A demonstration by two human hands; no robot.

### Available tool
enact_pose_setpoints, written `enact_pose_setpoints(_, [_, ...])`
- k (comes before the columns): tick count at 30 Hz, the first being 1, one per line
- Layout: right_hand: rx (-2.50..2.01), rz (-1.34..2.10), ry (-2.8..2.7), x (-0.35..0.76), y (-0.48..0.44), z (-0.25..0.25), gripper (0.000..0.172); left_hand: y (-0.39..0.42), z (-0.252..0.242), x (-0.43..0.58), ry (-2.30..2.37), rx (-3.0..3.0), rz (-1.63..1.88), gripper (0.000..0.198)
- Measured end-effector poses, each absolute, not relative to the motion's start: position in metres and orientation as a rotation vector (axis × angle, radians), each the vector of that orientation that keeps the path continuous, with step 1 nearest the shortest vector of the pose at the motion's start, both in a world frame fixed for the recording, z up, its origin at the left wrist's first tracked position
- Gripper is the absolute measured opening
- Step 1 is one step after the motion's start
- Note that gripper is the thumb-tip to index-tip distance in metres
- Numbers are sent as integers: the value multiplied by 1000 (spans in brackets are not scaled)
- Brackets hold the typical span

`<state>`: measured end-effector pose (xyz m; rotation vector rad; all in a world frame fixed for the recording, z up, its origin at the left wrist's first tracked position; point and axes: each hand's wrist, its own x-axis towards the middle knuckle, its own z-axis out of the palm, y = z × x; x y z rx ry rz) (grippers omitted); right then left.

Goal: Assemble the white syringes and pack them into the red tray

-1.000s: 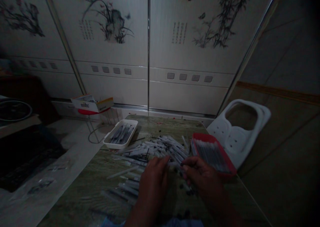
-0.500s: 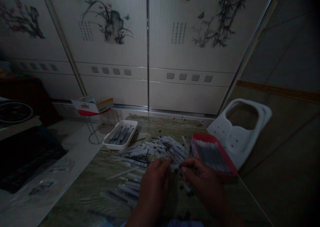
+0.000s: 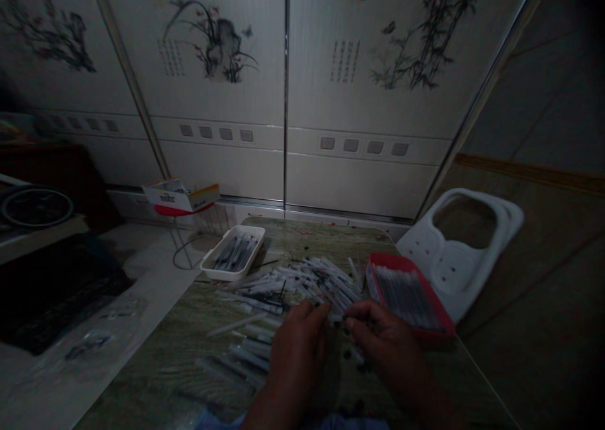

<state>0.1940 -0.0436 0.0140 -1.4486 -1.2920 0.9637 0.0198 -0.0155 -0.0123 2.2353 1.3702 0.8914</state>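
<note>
Fingertips [image 3: 322, 308] of left hand [image 3: 297, 348] and fingertips [image 3: 352, 323] of right hand [image 3: 388, 347] are bent in and narrow, tips nearly meeting at the near edge of the pile of pen tubes [image 3: 302, 282]. A pale bit shows between the tips, but it is too dark to tell whether either hand actually grips a tube. Both hands are palm down, low over the table [image 3: 326, 238], wrists coming in from the bottom edge. The pile lies mid-table, white tubes with dark ends fanned out and crossing each other, just past the hands. More loose tubes [image 3: 246, 354] lie scattered left of the left hand, near it and not touching. Small dark bits [image 3: 348, 353] sit on the table between and under the hands. White tray [image 3: 208, 271] at far left corner of the table, with dark pens inside laid roughly parallel. Red tray [image 3: 437, 321] just right of the pile and near the right hand, filled with pens side by side. White plastic chair [image 3: 501, 228] off the table's right edge, tilted against the wall. Cardboard box [image 3: 182, 195] on a red stool [image 3: 177, 211] on the floor beyond the white tray. Cabinet doors [image 3: 368, 178] with ink plant paintings behind the table.
</note>
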Motion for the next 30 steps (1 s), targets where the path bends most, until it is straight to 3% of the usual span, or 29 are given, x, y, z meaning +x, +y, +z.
enact_pose_setpoints(9, [-1457, 1047, -1356, 196, -45, 9, 26, -17, -8, 20, 1408, 2207, 827, 42])
enact_pose_setpoints(17, [-1546, 645, -1601, 191, -44, 6, 33, -19, -6, 22, 1390, 2244, 809, 39])
enact_pose_setpoints(21, [-1514, 659, -1624, 193, -44, 6, 39, -19, -6, 23, 1405, 2262, 758, 38])
enact_pose_setpoints(30, [-1501, 740, -1640, 194, -46, 6, 32, -22, -2, 22, 1450, 2243, 720, 40])
